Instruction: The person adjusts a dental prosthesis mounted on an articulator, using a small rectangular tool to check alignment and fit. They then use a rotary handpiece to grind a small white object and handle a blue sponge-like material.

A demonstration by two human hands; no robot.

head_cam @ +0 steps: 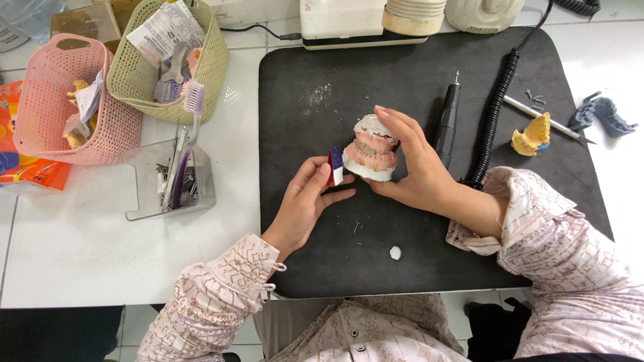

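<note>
Black mat [315, 261] covers white, perhaps tiled, counter [100, 255].

Dental laboratory bench: plaster jaw casts [371, 155] on a black mat [322, 228], a rotary handpiece [448, 117] right, yellow [532, 136] and grey [604, 115] casts far right, probably instruments in baskets [168, 60] left.

Dental model [371, 154]: white plaster bases, pink gums, two jaw casts stacked closed, sitting upright on the black mat [315, 248] near its middle. Right hand [416, 164] is gripping it from the right side and top. Small red-blue-white strip [335, 166] is being pinched in the left hand [305, 201], standing on end, touching the model's left side.
</note>
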